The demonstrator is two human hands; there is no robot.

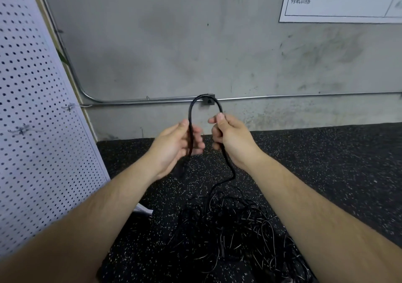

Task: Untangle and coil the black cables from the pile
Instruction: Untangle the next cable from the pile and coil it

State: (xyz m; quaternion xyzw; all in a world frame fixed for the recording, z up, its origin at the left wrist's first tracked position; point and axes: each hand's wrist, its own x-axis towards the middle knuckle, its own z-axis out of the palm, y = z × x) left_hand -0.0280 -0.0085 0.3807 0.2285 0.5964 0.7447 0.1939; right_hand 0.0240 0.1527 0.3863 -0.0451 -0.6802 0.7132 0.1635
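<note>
From the head camera, both hands were raised in front of the grey wall (pixel 174 43), holding one black cable (pixel 190 113) between them. The left hand (pixel 174 145) had its fingers curled round the cable, with the thumb laid against it. The right hand (pixel 230 139) pinched the same cable between thumb and forefinger, and its other fingers were folded in. Between the two hands the cable stood up in an upside-down U, its top crossing the metal conduit (pixel 282 97) that ran along the wall. From the right hand the cable dropped, bent once, and ran down into the pile (pixel 228 228) of tangled black cables. That pile lay on the speckled black floor (pixel 326 163), below and between the forearms. A white pegboard (pixel 32 130) leaned at the left, and a scrap of white paper (pixel 144 211) lay on the floor near its foot. A poster (pixel 339 0) with printed characters hung on the wall at the upper right.
</note>
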